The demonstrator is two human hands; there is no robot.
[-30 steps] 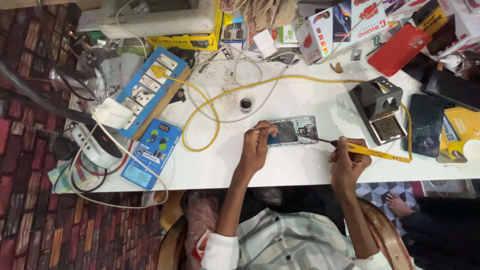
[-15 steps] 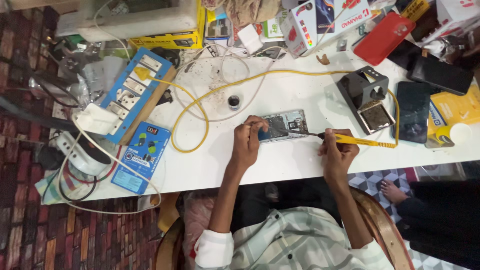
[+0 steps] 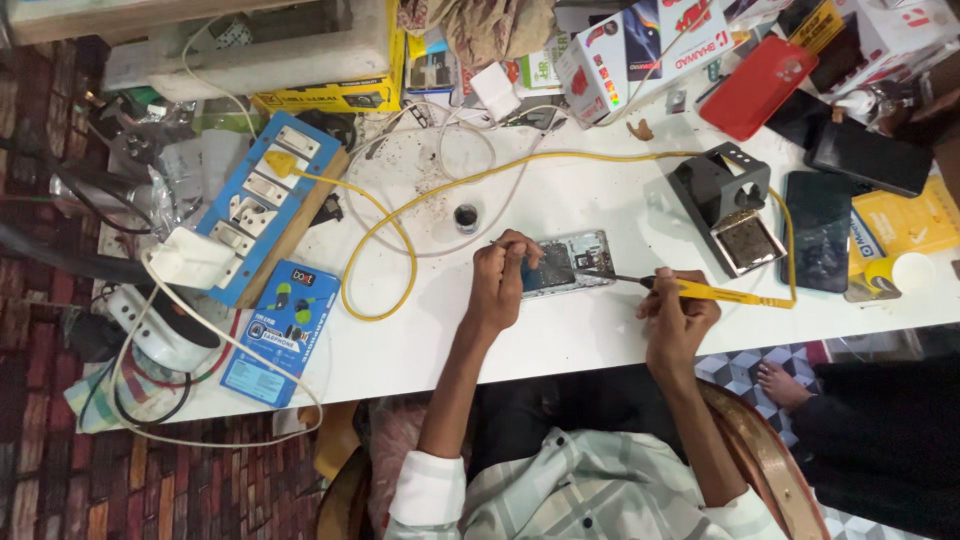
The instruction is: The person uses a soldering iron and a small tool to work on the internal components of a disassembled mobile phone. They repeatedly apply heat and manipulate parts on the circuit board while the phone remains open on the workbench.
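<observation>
The left hand (image 3: 503, 272) is pinching the near end of an opened grey phone with bare circuitry (image 3: 568, 262), lying flat mid-way across the white desk (image 3: 560, 345). The right hand (image 3: 676, 312) is gripping a yellow-handled soldering iron (image 3: 700, 291), its tip touching the phone's board, near a black iron stand (image 3: 722, 205).

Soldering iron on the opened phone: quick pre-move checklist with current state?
1. Right hand grips the yellow soldering iron by its handle: ok.
2. Iron tip sits on the opened phone: ok; exact contact point: cannot tell.
3. Left hand steadies the phone's left end: ok.
4. Yellow cord clear of the phone: ok.
5. Black iron stand near the right hand, slot free: ok.
6. Tip hot: cannot tell.
</observation>
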